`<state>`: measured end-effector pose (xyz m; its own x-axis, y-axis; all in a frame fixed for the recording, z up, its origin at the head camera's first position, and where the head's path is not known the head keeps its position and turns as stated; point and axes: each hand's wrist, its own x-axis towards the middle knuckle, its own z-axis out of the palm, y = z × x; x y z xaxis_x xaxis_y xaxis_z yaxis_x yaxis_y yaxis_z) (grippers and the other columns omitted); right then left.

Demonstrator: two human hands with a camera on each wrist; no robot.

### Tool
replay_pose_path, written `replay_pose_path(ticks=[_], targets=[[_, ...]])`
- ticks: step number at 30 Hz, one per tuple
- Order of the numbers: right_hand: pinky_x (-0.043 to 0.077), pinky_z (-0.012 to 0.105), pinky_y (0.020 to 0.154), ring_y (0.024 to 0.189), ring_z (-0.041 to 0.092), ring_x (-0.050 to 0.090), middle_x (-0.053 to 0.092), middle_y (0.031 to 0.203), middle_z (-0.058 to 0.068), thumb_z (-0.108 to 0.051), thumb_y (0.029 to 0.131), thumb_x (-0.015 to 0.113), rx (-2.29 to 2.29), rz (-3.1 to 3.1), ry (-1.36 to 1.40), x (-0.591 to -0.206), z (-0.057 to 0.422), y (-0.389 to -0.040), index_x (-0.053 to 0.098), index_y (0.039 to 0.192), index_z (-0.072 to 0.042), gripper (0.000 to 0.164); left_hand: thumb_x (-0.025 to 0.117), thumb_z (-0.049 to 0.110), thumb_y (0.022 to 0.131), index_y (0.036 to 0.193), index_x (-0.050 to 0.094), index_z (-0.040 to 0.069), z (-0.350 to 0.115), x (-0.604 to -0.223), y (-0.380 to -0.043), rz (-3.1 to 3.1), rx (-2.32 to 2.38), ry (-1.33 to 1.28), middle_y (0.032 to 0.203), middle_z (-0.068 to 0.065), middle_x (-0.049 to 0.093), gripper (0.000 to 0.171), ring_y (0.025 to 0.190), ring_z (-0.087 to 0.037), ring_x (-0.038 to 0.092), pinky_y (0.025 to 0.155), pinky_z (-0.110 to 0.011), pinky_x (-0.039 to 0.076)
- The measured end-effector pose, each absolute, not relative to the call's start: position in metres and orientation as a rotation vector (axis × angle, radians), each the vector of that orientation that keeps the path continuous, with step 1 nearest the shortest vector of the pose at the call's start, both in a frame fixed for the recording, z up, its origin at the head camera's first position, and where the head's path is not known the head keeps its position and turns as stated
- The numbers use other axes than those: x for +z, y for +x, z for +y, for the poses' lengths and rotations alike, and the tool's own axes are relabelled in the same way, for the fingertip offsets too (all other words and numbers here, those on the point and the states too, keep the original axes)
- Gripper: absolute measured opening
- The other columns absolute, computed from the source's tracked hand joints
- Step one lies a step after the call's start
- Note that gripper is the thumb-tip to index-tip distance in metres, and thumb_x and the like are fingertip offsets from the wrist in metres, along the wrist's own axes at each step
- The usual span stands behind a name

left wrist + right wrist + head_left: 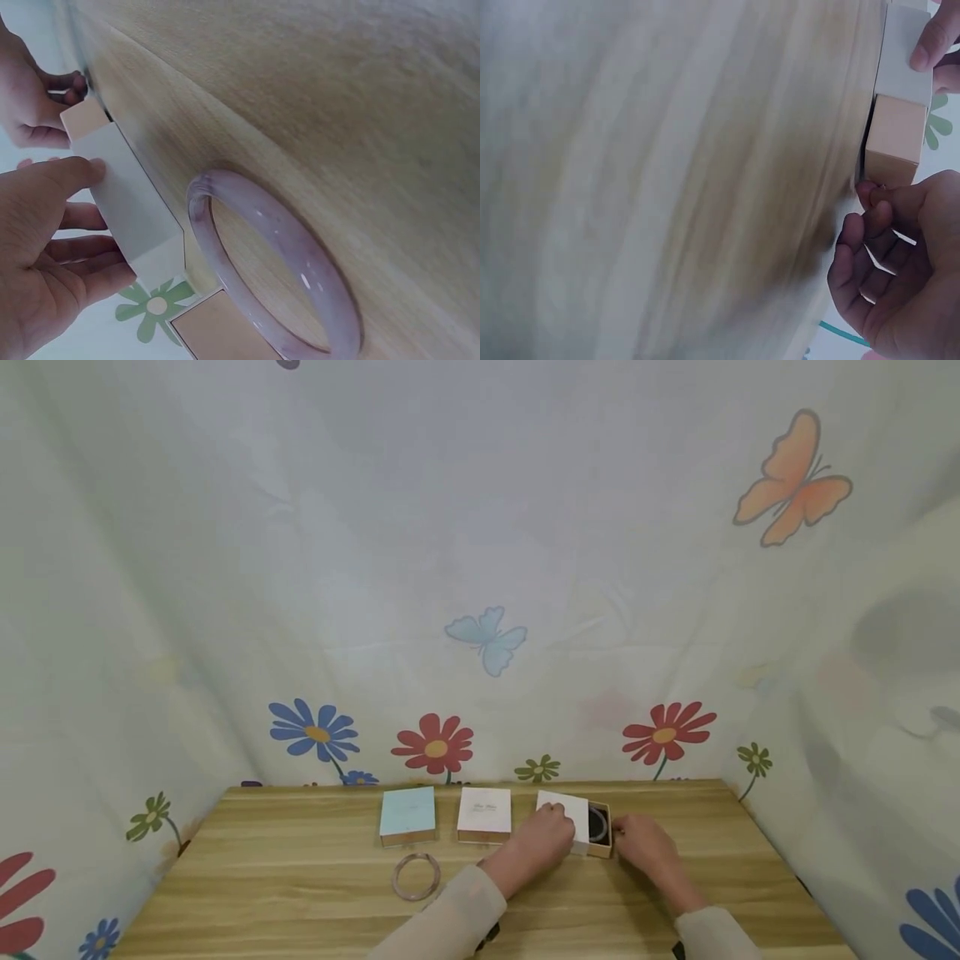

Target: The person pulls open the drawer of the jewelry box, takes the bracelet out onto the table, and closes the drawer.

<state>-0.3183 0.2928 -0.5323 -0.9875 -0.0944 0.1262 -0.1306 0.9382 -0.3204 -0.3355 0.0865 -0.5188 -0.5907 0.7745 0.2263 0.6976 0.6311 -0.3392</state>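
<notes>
At the right end of a row of small boxes, a white box sleeve (pixel 564 810) has its tan drawer (pixel 600 851) slid partly out to the right. A bangle (pixel 603 827) lies on the drawer's black lining. My left hand (pixel 542 841) grips the sleeve, thumb on its near side, as the left wrist view shows. Thumb and fingertips of my right hand (pixel 647 843) pinch at the drawer's outer end; the exact part between them is hidden. A loose pale purple bangle (pixel 300 255) lies on the table, left of my left forearm.
A light blue box (pixel 407 810) and another white box (pixel 484 810) stand closed to the left along the back of the wooden table (pixel 285 860). Behind and beside the table hangs a white curtain (pixel 360 568) with flowers and butterflies.
</notes>
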Motion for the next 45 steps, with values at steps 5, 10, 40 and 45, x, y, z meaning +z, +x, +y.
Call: replay_pose_path(ticks=[5,10,40,45], targets=[[0.045,0.041,0.065,0.073,0.022,0.051,0.071,0.092,0.01,-0.004,0.087,0.059,0.503,-3.031,0.133,-0.527,0.298,-0.317,0.077,0.096,-0.006,0.021,0.066,0.025,0.097,0.078,0.073,0.015,0.087,-0.519,-0.335,-2.502,0.303,-1.173,0.079,0.0,0.063,0.023,0.073,-0.013,0.056,0.072,-0.025,0.05],[0.044,0.039,0.064,0.074,0.023,0.051,0.071,0.095,0.011,-0.004,0.088,0.059,0.501,-3.057,0.077,-0.524,0.304,-0.317,0.077,0.102,-0.004,0.024,0.066,0.026,0.098,0.08,0.074,0.015,0.087,-0.519,-0.338,-2.52,0.299,-1.168,0.081,-0.001,0.063,0.023,0.075,-0.013,0.057,0.073,-0.025,0.051],[0.044,0.04,0.065,0.074,0.023,0.052,0.073,0.105,0.016,-0.004,0.087,0.057,0.521,-3.102,0.0,-0.525,0.322,-0.313,0.078,0.107,-0.003,0.029,0.067,0.03,0.098,0.083,0.074,0.016,0.085,-0.513,-0.333,-2.562,0.291,-1.171,0.084,0.0,0.063,0.021,0.077,-0.012,0.056,0.073,-0.023,0.05],[0.044,0.039,0.064,0.074,0.023,0.052,0.073,0.101,0.015,-0.004,0.087,0.058,0.541,-3.086,0.005,-0.523,0.321,-0.31,0.078,0.104,-0.005,0.027,0.067,0.03,0.098,0.084,0.075,0.016,0.086,-0.514,-0.333,-2.562,0.297,-1.164,0.084,0.0,0.063,0.022,0.076,-0.012,0.056,0.072,-0.023,0.05]])
